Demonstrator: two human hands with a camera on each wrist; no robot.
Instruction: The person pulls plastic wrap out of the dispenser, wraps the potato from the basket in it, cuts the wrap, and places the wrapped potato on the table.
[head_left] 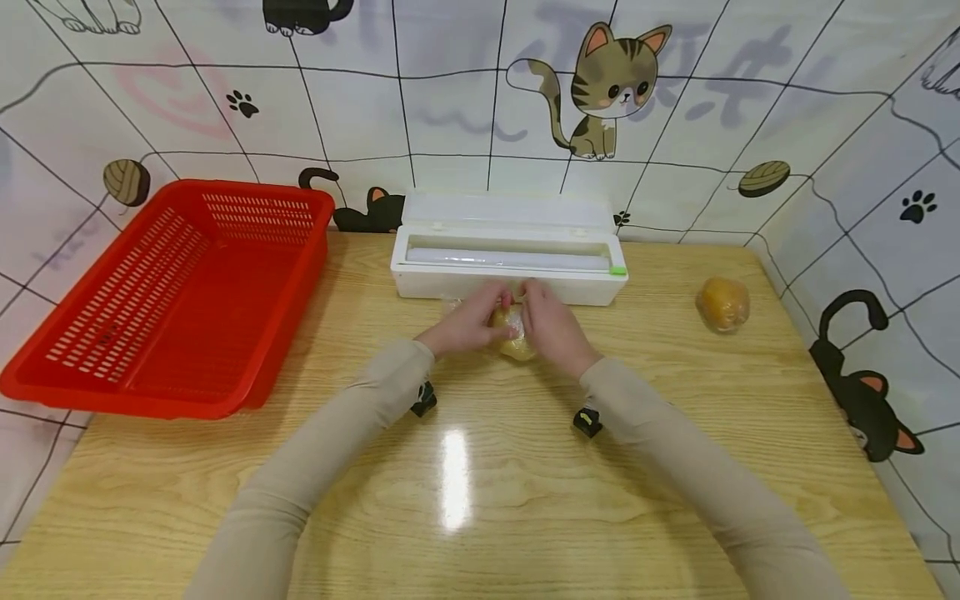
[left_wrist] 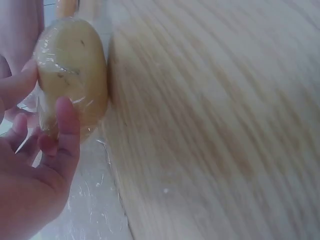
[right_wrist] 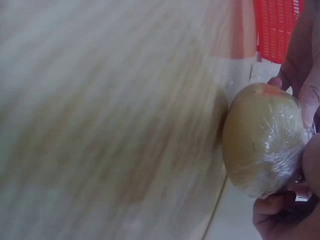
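A yellowish potato [head_left: 516, 347] wrapped in clear cling film sits on the table just in front of the white film box, between both hands. My left hand [head_left: 471, 322] holds it from the left; in the left wrist view its thumb and fingers lie against the film-covered potato [left_wrist: 75, 75]. From the right, my right hand [head_left: 557, 330] grips it with curled fingers, fingertips close to the left hand's at the top. The film is creased and gathered on the hand side of the potato [right_wrist: 255, 140] in the right wrist view, where the fingers partly hide it.
Behind the hands stands the long white cling film box [head_left: 510, 287], lid up, a film roll [head_left: 502, 258] inside and a green slider at its right end. A red plastic basket [head_left: 255, 392] is on the left. A wrapped orange-yellow round item [head_left: 724, 305] lies at the right.
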